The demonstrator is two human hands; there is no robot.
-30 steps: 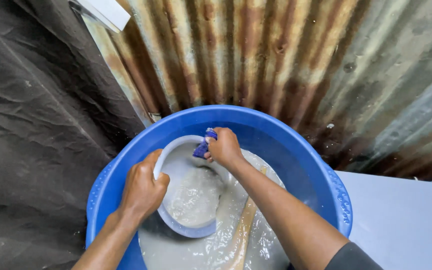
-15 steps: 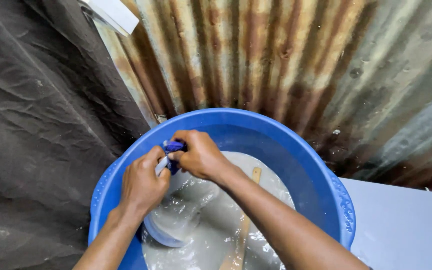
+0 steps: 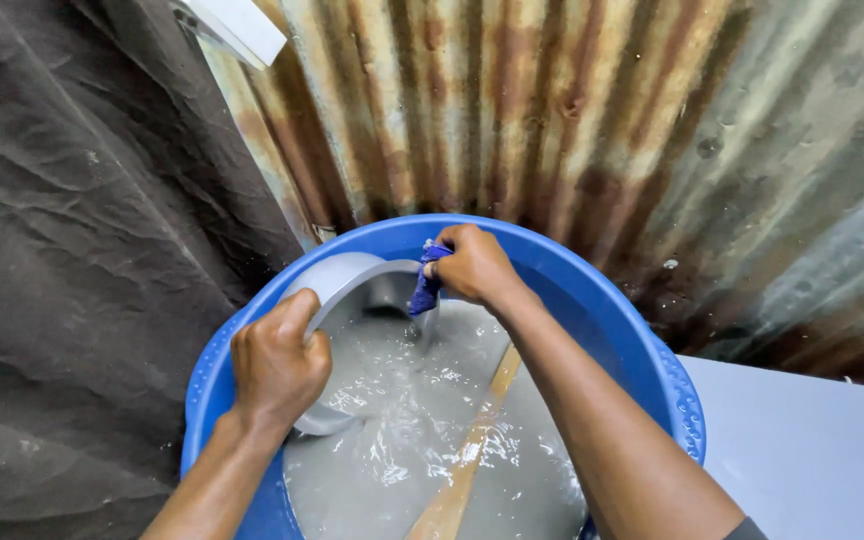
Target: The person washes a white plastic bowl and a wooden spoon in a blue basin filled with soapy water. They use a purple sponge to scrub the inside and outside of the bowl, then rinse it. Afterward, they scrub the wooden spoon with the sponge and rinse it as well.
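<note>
Moved apart, the right hand [image 3: 472, 268] clutches a blue cloth [image 3: 424, 285] while the left hand [image 3: 277, 365] grips the tilted grey bowl [image 3: 352, 280].

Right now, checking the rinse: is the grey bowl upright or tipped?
Tipped. The grey bowl stands on edge in the blue basin's cloudy water, left hand gripping its rim.

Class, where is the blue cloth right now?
In the head view, the blue cloth is in the right hand, against the grey bowl's rim, at the blue basin's far side.
</note>
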